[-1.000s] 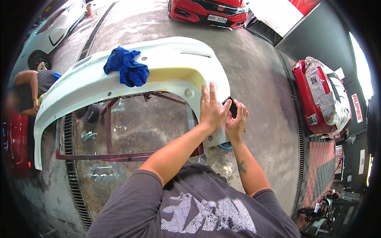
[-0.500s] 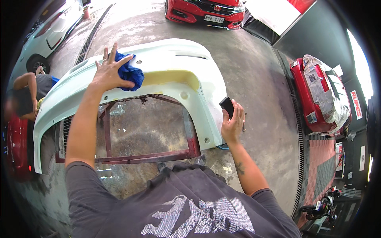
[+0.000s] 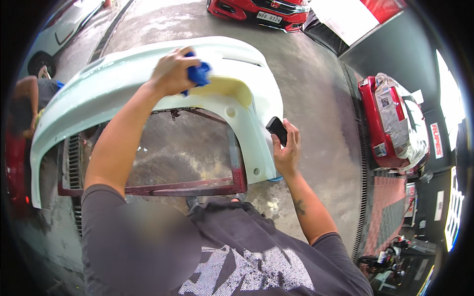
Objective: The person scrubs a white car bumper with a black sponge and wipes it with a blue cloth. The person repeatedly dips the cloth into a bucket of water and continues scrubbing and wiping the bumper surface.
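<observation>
A pale white car bumper [image 3: 118, 81] with a yellowish patch [image 3: 229, 89] stretches across the space before me. Over its top, by that patch, my left hand [image 3: 173, 71] is closed around a bunched blue cloth [image 3: 200, 75]. My right hand [image 3: 287, 152] grips a black rectangular block [image 3: 277, 130] beside the bumper's right end. The block is held up at an angle, and its exact kind does not show. Whether it touches the bumper cannot be told.
A dark red metal frame [image 3: 182, 188] stands under the bumper, close to my feet. Another person [image 3: 29, 98] is at the bumper's far left end. Red cars [image 3: 261, 15] stand ahead and at the right, a white car [image 3: 64, 37] at the upper left.
My left hand has moved right along the bumper with the blue cloth, and its spread fingers have closed around it. My right hand with the block has shifted only slightly.
</observation>
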`<state>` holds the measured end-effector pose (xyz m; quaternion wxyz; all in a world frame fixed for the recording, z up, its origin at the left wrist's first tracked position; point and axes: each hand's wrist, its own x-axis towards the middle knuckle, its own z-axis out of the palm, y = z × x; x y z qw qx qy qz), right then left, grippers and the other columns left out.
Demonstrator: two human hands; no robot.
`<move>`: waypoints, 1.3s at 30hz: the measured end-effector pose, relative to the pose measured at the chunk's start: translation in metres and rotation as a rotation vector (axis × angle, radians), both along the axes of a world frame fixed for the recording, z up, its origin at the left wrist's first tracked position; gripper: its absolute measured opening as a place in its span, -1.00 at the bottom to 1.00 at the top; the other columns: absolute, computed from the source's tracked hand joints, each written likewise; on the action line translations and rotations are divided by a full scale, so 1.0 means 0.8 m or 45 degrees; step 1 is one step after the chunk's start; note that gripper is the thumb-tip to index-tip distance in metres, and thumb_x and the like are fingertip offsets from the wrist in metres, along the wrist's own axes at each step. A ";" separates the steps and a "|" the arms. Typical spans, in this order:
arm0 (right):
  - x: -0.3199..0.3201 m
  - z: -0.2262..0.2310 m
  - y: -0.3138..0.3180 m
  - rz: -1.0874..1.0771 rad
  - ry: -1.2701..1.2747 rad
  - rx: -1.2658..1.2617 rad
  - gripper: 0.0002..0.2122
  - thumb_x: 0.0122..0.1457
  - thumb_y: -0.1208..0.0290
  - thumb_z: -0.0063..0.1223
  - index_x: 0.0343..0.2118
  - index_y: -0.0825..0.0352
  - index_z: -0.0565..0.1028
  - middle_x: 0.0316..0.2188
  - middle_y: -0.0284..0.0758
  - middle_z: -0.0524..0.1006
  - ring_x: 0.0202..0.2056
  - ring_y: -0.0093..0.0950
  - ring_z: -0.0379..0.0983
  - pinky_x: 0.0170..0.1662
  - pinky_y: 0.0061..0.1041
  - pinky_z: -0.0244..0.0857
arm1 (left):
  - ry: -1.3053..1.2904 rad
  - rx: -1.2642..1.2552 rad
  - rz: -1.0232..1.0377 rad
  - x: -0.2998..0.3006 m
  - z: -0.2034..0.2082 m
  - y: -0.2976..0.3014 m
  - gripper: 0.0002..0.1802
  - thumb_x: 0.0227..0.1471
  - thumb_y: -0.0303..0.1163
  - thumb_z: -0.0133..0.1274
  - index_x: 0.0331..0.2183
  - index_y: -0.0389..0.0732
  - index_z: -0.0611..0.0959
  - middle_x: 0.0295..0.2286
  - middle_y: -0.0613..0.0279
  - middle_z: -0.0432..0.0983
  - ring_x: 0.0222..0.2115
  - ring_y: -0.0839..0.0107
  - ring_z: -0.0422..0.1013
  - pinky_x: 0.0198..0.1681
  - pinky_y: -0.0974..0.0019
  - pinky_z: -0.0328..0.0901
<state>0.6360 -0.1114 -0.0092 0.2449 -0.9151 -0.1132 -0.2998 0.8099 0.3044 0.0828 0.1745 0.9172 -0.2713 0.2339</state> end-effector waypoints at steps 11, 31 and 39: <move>0.046 0.071 -0.002 0.359 0.043 -0.801 -0.39 0.21 0.29 0.51 0.33 0.15 0.53 0.18 -0.34 0.64 0.16 -0.26 0.56 0.21 -0.17 0.32 | 0.033 -0.312 -0.138 0.090 -0.045 -0.118 -0.57 -0.11 -0.41 0.41 -0.10 0.02 0.79 0.00 0.12 0.61 -0.02 -0.05 0.64 0.03 -0.08 0.55; 0.163 0.164 0.125 0.867 0.272 -1.732 -0.70 0.26 0.30 0.38 0.05 0.06 0.74 0.06 -0.57 0.65 0.09 -0.44 0.56 0.15 -0.13 0.36 | 0.339 -0.663 -0.169 0.015 -0.018 -0.067 -0.38 -0.01 -0.33 0.46 0.11 -0.27 0.73 -0.11 -0.21 0.75 -0.10 -0.09 0.71 -0.07 -0.07 0.58; 0.159 0.154 0.125 0.780 0.285 -1.693 -0.64 0.17 0.34 0.45 0.05 0.08 0.75 0.13 -0.52 0.69 0.09 -0.37 0.58 0.14 -0.15 0.33 | 0.395 -0.647 -0.137 0.000 -0.016 -0.074 -0.20 0.01 -0.36 0.46 0.29 -0.19 0.61 0.05 -0.14 0.70 0.11 -0.05 0.62 0.16 -0.02 0.55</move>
